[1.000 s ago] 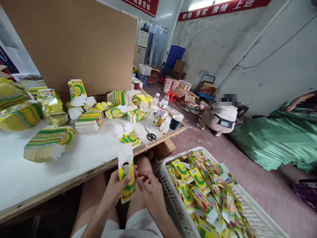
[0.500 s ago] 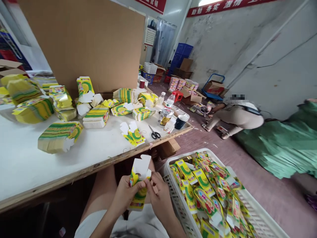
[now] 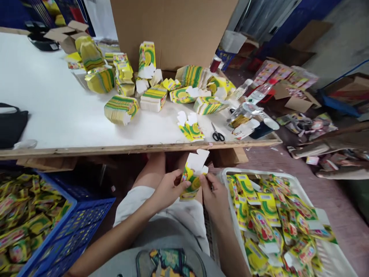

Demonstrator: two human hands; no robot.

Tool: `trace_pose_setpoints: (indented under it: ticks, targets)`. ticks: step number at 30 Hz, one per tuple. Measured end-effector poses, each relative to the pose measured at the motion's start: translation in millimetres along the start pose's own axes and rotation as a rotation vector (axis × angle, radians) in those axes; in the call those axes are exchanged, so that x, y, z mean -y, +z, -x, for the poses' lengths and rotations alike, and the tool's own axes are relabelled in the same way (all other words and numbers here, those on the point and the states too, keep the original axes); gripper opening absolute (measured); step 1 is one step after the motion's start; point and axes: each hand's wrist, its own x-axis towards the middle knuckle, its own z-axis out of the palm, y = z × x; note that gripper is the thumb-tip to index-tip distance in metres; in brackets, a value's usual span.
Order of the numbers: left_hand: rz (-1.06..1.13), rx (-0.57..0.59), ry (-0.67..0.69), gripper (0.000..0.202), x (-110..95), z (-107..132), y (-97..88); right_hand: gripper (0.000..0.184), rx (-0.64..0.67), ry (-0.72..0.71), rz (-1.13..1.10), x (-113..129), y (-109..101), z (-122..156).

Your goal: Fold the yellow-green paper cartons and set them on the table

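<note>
Over my lap, both hands grip one small yellow and green carton with its white top flap standing up. My left hand pinches its left side with thumb on the front. My right hand has its fingers closed on the right edge near the flap. A white crate full of folded cartons of the same kind sits just right of my right hand. On the white table ahead lie several stacks of flat cartons and a few loose ones.
Black scissors, bottles and a cup stand near the table's right end. A blue crate of packets is at my lower left. A tall cardboard sheet stands behind the table. A black bag lies at the left edge. Boxes litter the floor.
The view has tipped down and swung left, bringing the blue crate into sight. My hands still hold the carton, turned a little, with the right fingers at its flap.
</note>
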Motion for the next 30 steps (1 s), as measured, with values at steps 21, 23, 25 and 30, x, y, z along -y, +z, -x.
trace_pose_setpoints:
  ticks: [21, 23, 25, 30]
  targets:
    - [-0.296, 0.178, -0.029, 0.021, 23, 19, 57.8, 0.021, -0.042, 0.087, -0.290, -34, -52, 42]
    - [-0.307, 0.179, -0.028, 0.022, 26, 18, 63.0, 0.020, -0.054, 0.087, -0.308, -37, -56, 44]
    - [-0.312, 0.172, -0.028, 0.026, 28, 18, 67.2, 0.019, -0.057, 0.096, -0.321, -41, -59, 45]
    - [-0.284, 0.112, -0.017, 0.061, 30, 20, 75.7, 0.017, -0.056, 0.109, -0.342, -51, -63, 47]
